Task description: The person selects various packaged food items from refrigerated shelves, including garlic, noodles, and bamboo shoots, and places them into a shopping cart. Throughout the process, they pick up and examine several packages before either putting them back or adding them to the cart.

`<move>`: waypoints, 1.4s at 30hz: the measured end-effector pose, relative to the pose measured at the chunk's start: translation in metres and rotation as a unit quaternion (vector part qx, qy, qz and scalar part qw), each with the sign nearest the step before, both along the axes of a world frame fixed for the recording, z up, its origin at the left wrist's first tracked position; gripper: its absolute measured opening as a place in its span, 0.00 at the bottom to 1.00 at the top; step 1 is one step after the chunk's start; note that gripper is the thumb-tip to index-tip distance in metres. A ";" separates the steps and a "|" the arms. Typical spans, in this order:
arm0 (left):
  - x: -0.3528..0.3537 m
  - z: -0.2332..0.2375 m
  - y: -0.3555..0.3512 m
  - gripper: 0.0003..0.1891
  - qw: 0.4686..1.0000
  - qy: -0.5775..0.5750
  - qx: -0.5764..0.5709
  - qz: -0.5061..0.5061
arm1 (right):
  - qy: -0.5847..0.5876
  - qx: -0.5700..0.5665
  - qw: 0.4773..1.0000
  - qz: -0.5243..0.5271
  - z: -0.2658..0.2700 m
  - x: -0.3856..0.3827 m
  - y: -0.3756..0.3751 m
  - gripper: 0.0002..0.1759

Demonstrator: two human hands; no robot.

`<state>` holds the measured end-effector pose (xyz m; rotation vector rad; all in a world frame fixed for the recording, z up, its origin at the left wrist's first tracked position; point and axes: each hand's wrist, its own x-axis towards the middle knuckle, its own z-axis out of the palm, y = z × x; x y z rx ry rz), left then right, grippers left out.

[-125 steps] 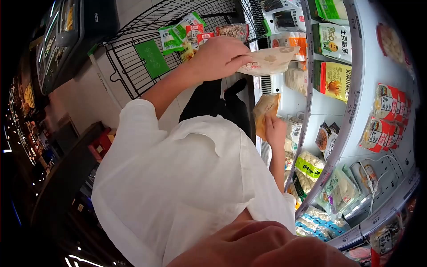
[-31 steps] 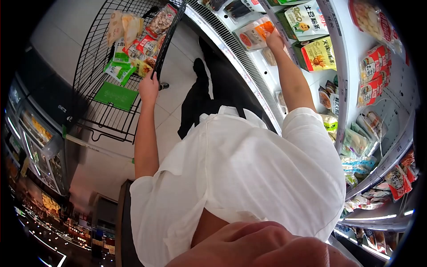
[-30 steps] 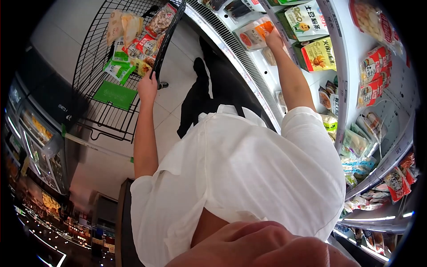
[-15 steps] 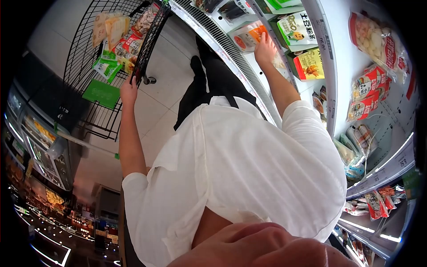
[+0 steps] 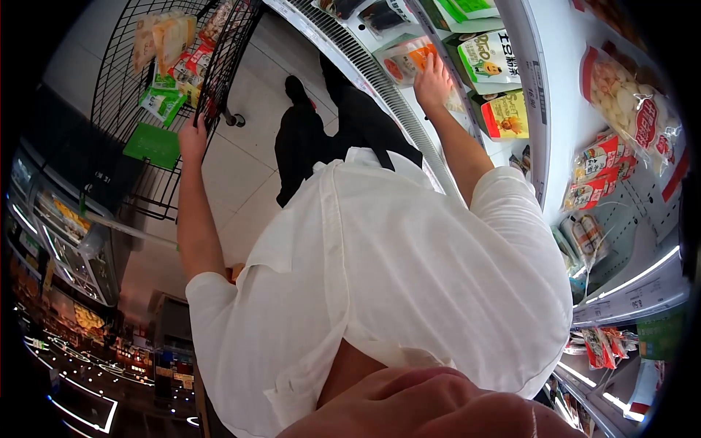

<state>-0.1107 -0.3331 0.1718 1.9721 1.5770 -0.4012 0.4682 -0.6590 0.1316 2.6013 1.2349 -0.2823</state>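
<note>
My left hand [image 5: 193, 140] is closed around the side of a black wire shopping cart [image 5: 109, 80]. In the cart lie several food bags, among them a green packet [image 5: 162, 104], a red-and-white packet [image 5: 191, 64] and a pale beige pack [image 5: 174, 40]. On the refrigerated shelf to the right, my right hand [image 5: 434, 82] has its fingers over the edge of a clear food packet with an orange label [image 5: 404, 61]. The packet lies on the shelf; its right part is covered by my hand, and my fingertips are only partly visible.
Beside my right hand are a green-and-white potato noodle bag [image 5: 488, 58] and a yellow-and-red packet [image 5: 505, 117]. A bag of white balls [image 5: 624, 98] hangs farther right. A black vent grille [image 5: 365, 66] edges the shelf. The tiled floor [image 5: 241, 164] shows between cart and shelf.
The cart and my left hand appear slightly farther left and higher in view. One foot has shifted. My right hand stays at the orange-labelled packet.
</note>
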 end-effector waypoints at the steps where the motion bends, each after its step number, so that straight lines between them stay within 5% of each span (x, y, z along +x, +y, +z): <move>1: -0.001 -0.002 0.003 0.29 1.000 -0.004 0.003 -0.002 | 0.013 -0.001 1.000 -0.008 0.003 -0.001 0.001 0.40; 11: 0.000 -0.013 0.019 0.29 0.999 -0.003 0.020 -0.027 | 0.059 0.079 0.995 -0.020 -0.005 0.002 0.012 0.38; 13: -0.002 -0.017 0.017 0.29 0.999 -0.004 0.019 -0.026 | 0.004 0.037 0.997 0.070 -0.009 0.007 0.024 0.34; 21: -0.002 -0.020 0.029 0.25 1.000 -0.015 0.017 -0.014 | -0.019 -0.119 0.989 0.081 -0.023 0.020 0.036 0.20; 24: -0.003 -0.021 0.033 0.25 0.999 -0.020 0.041 -0.029 | 0.007 -0.126 0.990 0.056 -0.017 0.018 0.019 0.15; 30: 0.002 -0.015 0.038 0.28 0.999 -0.015 0.020 -0.035 | 0.109 -0.165 0.967 -0.161 -0.011 0.033 -0.002 0.18; 36: 0.003 -0.014 0.044 0.28 0.999 -0.036 -0.012 -0.001 | 0.089 -0.011 0.972 -0.218 -0.014 0.017 -0.030 0.20; 38: 0.011 -0.002 0.049 0.33 0.990 -0.126 -0.041 0.040 | 0.137 -0.092 0.963 -0.213 -0.005 0.010 -0.033 0.25; 42: 0.048 0.008 0.062 0.35 0.969 -0.190 0.139 -0.073 | 0.190 -0.192 0.926 -0.265 -0.008 -0.005 -0.042 0.20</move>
